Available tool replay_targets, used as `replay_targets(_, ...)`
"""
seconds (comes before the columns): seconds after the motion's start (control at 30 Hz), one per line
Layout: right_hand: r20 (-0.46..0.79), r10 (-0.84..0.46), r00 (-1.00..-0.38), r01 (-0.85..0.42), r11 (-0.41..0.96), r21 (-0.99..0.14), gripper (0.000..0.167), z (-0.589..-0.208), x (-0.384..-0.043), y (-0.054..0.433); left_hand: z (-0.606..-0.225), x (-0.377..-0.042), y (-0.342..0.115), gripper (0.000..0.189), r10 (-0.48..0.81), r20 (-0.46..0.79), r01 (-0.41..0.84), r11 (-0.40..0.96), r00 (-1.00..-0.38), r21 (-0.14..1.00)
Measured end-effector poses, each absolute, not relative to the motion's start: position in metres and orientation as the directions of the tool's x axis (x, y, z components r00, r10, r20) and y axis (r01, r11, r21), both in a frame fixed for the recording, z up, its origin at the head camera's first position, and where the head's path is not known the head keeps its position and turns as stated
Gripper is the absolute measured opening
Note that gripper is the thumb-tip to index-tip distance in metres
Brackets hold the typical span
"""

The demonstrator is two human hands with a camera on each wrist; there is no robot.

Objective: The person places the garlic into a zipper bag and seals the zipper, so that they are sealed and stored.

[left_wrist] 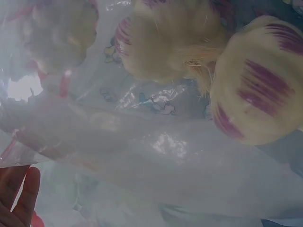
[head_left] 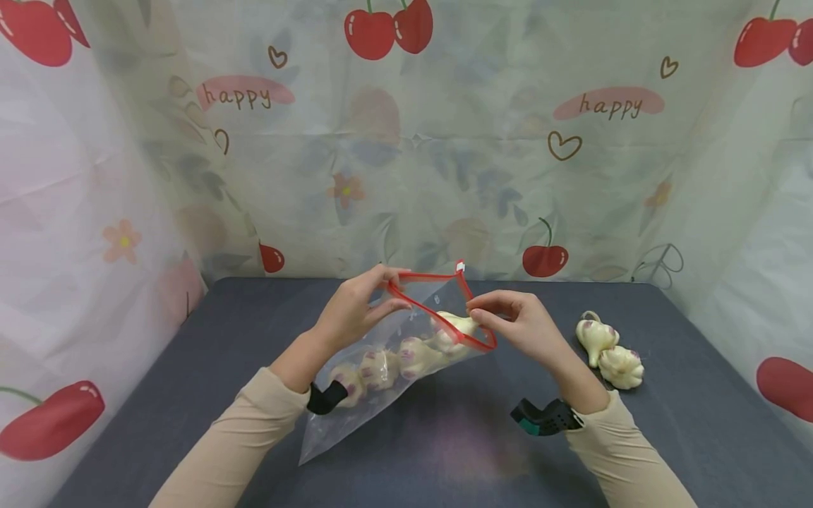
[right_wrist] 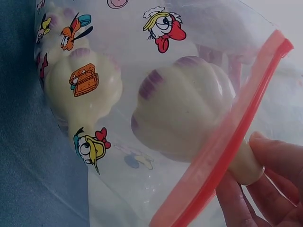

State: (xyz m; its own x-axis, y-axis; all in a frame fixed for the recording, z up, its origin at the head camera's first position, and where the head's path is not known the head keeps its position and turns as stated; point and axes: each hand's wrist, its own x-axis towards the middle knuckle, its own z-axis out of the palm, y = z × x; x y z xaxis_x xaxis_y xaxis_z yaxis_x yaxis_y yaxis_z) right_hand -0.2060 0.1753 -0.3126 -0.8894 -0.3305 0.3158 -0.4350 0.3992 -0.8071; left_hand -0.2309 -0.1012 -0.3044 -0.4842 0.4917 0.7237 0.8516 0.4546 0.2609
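A clear zip bag [head_left: 336,434] with a red zip edge [right_wrist: 222,161] and small cartoon prints hangs tilted over the table, its mouth spread toward the upper right. My left hand [head_left: 358,303] grips the rim at the left of the mouth. With thumb and fingers, my right hand [head_left: 524,321] pinches the stem of a garlic bulb [right_wrist: 184,109], whose round body is inside the bag just past the red edge. Three more bulbs, one of them this garlic bulb [head_left: 416,356], lie in a row toward the lower left corner. Purple streaks mark their pale skins.
Two garlic bulbs [head_left: 621,367] lie together on the dark table [head_left: 254,317], to the right of my right forearm. A white cloth [head_left: 444,204] printed with cherries and hearts stands behind and along both sides. Black bands circle both wrists.
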Motion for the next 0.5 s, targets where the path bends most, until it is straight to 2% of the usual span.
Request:
replay_targets(0.3, 0.27, -0.392, -0.88, -0.42, 0.374, -0.827, 0.023, -0.3149, -0.2081, 0.1728, -0.3034, -0.2292, -0.1015, 0.036, 0.49, 0.726, 0.852, 0.453, -0.483, 0.261)
replay_targets(0.5, 0.218, -0.42, -0.881, -0.4, 0.417, -0.816, 0.026, -0.3167, -0.2078, 0.1725, -0.3036, -0.2294, -0.1009, 0.035, 0.494, 0.725, 0.854, 0.45, -0.48, 0.259)
